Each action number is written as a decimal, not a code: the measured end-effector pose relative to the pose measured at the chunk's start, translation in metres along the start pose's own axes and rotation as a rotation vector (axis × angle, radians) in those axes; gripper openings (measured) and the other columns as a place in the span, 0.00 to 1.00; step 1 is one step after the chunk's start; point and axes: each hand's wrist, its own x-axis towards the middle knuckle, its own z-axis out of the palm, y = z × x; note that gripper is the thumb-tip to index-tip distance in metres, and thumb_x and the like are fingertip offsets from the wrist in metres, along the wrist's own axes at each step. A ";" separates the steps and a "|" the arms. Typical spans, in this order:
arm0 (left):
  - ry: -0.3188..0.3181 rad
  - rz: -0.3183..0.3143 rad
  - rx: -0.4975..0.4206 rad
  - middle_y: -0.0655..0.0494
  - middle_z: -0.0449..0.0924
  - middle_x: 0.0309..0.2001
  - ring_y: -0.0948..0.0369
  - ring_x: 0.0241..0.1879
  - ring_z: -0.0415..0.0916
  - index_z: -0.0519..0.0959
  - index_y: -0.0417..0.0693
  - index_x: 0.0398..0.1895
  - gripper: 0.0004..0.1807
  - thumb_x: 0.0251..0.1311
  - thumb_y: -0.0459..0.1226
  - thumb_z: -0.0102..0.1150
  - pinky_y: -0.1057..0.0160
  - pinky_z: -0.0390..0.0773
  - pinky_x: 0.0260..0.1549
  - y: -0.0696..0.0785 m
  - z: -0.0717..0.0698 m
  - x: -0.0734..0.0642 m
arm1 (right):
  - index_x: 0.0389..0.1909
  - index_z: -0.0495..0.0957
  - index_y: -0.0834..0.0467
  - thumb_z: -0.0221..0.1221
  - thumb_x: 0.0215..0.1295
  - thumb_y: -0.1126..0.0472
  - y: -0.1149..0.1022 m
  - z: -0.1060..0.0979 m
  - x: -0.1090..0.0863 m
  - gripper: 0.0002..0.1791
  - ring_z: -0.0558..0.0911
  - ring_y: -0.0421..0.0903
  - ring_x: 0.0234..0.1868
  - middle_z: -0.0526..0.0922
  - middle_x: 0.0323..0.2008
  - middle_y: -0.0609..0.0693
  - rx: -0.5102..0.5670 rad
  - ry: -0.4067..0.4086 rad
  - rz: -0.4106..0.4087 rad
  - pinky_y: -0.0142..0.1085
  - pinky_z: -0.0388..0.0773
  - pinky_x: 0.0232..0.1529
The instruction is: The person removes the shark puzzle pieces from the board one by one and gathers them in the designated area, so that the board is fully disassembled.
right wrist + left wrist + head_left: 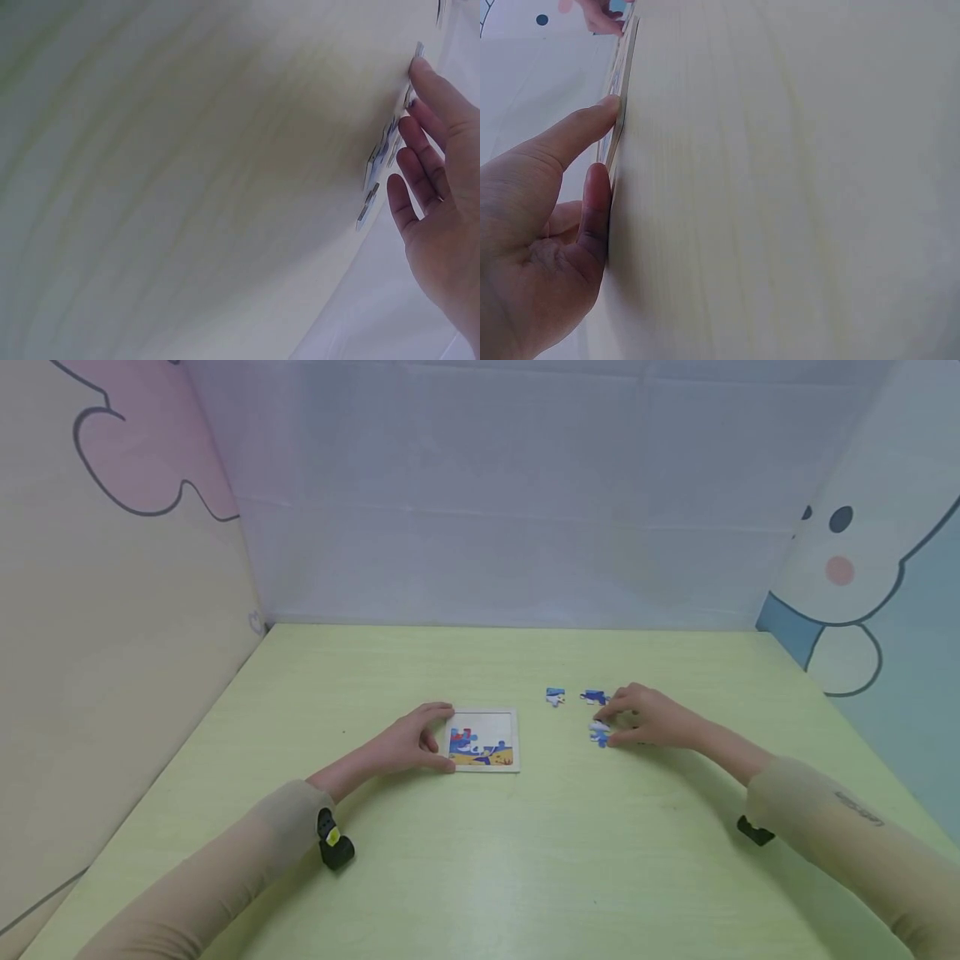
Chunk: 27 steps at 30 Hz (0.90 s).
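A small square puzzle tray (pixel 515 743) lies on the table, its lower part filled with joined jigsaw pieces (pixel 487 753) and its upper part bare white. My left hand (pixel 408 743) grips the tray's left side, thumb at the near corner and a finger at the far one. In the left wrist view, the thumb (pixel 596 120) presses on the tray's edge. To the right, my right hand (pixel 656 718) pinches a blue and white puzzle piece (pixel 600 737) between thumb and fingertips at the tabletop. The right wrist view shows that thumb (pixel 435 86) against the piece's edge.
Beyond the held piece lie two loose puzzle pieces, a light blue one (pixel 555 696) and a dark blue one (pixel 594 697). More pieces (pixel 371 169) show beside my right fingers. The pale wooden table (pixel 480 860) ends at a white curtain (pixel 510 527), with printed panels at both sides.
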 end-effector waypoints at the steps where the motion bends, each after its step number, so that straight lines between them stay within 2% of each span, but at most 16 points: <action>1: 0.001 0.002 -0.001 0.52 0.55 0.76 0.62 0.37 0.73 0.61 0.46 0.75 0.50 0.49 0.42 0.76 0.66 0.75 0.39 0.000 0.000 0.000 | 0.50 0.85 0.53 0.71 0.56 0.55 0.000 0.000 -0.001 0.19 0.72 0.44 0.43 0.83 0.44 0.46 0.003 0.001 0.000 0.39 0.68 0.44; 27: 0.001 0.013 0.009 0.52 0.55 0.76 0.63 0.37 0.73 0.61 0.46 0.75 0.50 0.49 0.44 0.76 0.67 0.75 0.39 -0.002 0.000 0.001 | 0.51 0.85 0.53 0.72 0.55 0.56 0.001 -0.001 -0.004 0.20 0.74 0.46 0.46 0.84 0.46 0.48 0.027 0.006 -0.004 0.42 0.72 0.46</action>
